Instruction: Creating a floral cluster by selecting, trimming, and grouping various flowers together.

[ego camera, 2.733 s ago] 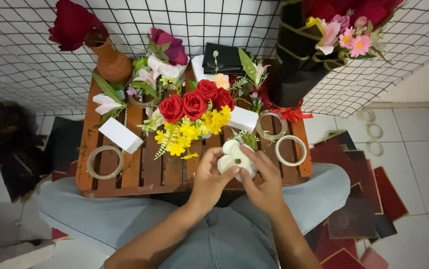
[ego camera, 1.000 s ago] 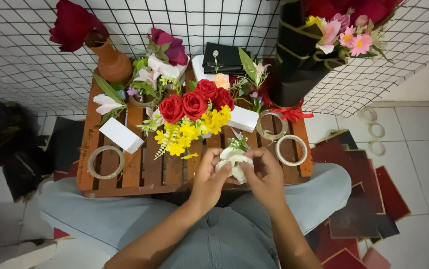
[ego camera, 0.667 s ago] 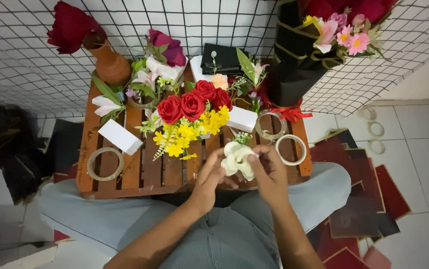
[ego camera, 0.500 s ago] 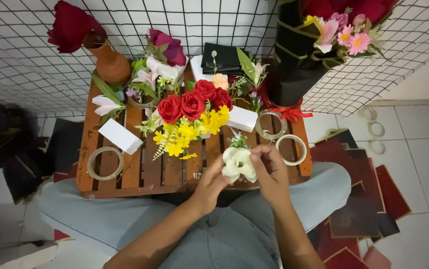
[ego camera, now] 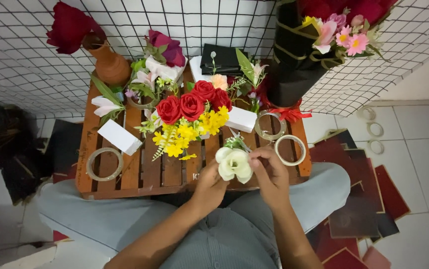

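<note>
A small white artificial flower (ego camera: 234, 164) with green leaves is held over the near edge of a low wooden slatted table (ego camera: 144, 172). My left hand (ego camera: 208, 186) grips it from below and to the left. My right hand (ego camera: 270, 174) pinches it from the right, with fingertips at the stem and petals. Just beyond it lies a bunch of red roses and yellow flowers (ego camera: 190, 115).
On the table lie clear tape rolls (ego camera: 104, 164) (ego camera: 290, 150) (ego camera: 270, 125), white blocks (ego camera: 119, 137) (ego camera: 241, 119), a clay vase with a dark red rose (ego camera: 107, 61) and a black-wrapped bouquet (ego camera: 299, 55). A wire grid stands behind. Dark red paper sheets (ego camera: 364, 199) cover the floor at right.
Both hands have kept turning the white flower between the fingers; it has shifted slightly and its bloom now faces up and left. Nothing on the table has moved.
</note>
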